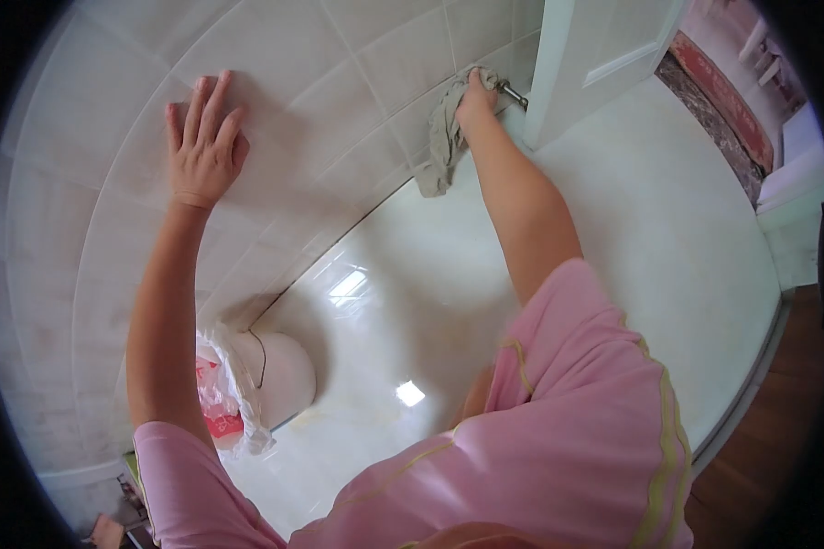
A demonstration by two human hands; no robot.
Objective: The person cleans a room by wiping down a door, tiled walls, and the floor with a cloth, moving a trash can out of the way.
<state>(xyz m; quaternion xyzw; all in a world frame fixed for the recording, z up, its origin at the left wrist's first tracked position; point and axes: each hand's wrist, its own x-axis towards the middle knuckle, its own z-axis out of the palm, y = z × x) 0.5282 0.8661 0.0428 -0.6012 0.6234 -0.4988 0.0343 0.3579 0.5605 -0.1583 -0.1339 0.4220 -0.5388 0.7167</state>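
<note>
My left hand (205, 157) presses flat on the pale tiled wall (275, 156) with its fingers spread, holding nothing. A grey-green cloth (445, 137) is bunched in my right hand (475, 102), farther along the same wall, low down near the floor. Part of the cloth hangs below the hand toward the floor edge. Right beside that hand a short metal door stop (514, 94) sticks out, close to the white door (595, 64). The palm side of my right hand and some of its fingers are hidden by the cloth.
A white bucket (284, 371) with a plastic liner and red-and-white wrappers inside stands against the wall at lower left. The glossy light floor (668, 229) reflects light. A red patterned mat (723, 96) lies past the door, and brown wooden flooring (769, 403) lies beyond the right edge.
</note>
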